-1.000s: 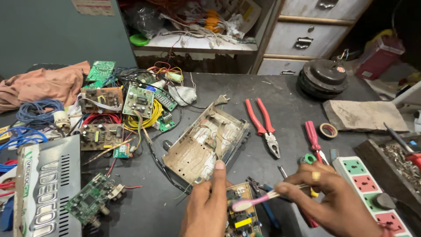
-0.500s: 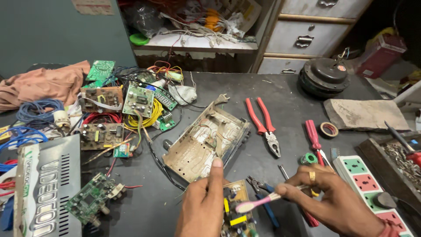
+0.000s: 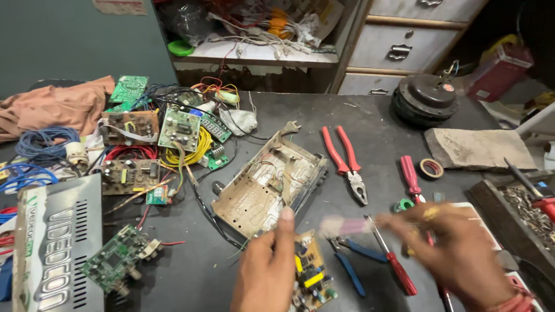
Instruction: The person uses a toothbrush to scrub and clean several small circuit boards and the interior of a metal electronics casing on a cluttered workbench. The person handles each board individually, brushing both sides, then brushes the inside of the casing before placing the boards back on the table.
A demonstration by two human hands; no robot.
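While your left hand (image 3: pixel 267 271) pinches the yellow-marked circuit board (image 3: pixel 310 276) at lower centre, keep your blurred right hand (image 3: pixel 457 254), fingers wrapped around the pink-handled brush (image 3: pixel 341 225), sweeping lightly.

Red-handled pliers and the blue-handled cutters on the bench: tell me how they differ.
The red-handled pliers are larger and lie in the open, away from both hands; the blue-handled cutters are smaller and lie between the left hand and right hand. The pliers' handles point away from the person, the cutters' toward them. Both lie flat, handles spread.
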